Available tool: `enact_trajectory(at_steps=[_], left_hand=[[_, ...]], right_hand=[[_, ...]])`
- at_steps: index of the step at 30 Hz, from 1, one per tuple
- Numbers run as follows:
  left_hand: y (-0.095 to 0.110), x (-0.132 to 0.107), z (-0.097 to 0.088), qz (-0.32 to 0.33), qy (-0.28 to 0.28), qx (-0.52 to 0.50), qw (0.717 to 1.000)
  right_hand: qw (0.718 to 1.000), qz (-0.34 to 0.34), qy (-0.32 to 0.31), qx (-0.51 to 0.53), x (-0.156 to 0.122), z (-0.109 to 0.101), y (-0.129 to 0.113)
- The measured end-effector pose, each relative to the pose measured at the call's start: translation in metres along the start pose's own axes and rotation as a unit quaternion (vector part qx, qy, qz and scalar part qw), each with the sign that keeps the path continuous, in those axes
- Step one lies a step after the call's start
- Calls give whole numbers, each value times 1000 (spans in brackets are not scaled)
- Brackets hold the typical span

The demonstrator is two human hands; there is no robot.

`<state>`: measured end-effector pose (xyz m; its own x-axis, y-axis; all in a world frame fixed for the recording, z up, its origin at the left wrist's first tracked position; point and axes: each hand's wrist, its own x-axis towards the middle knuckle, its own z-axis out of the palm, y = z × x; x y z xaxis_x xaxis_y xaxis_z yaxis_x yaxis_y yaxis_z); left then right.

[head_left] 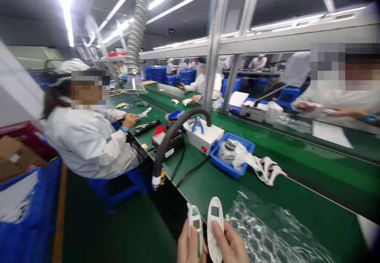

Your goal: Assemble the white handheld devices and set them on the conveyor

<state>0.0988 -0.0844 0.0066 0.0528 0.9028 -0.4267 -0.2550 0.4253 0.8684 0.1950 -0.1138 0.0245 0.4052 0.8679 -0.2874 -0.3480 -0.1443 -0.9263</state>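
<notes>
At the bottom middle, my left hand grips a white thermometer half with a small display and a strip of green circuit board inside. Beside it, my right hand holds a white plastic casing cover with a square window near its top, my thumb pressed on its face. The two parts are held upright, close together but apart, over the front edge of the green bench. Clear plastic bubble packaging lies just right of my right hand.
A blue tray with a metal-capped bottle and white cloth stands ahead. Behind it sits a white box with a red switch; a black flexible hose arches beside it. A co-worker sits at left, another across the bench.
</notes>
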Motion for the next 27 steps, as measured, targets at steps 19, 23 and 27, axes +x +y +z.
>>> enact_trajectory(at_steps=[19,23,27], left_hand=[[55,69,-96,0,96,-130,987],[61,71,-106,-5,136,-150,979],[64,71,-109,-4,137,-164,977]], right_hand=[[979,140,-133,66,57,150,59],[978,136,-145,59,58,169,61],[977,130,-158,54,57,175,60]])
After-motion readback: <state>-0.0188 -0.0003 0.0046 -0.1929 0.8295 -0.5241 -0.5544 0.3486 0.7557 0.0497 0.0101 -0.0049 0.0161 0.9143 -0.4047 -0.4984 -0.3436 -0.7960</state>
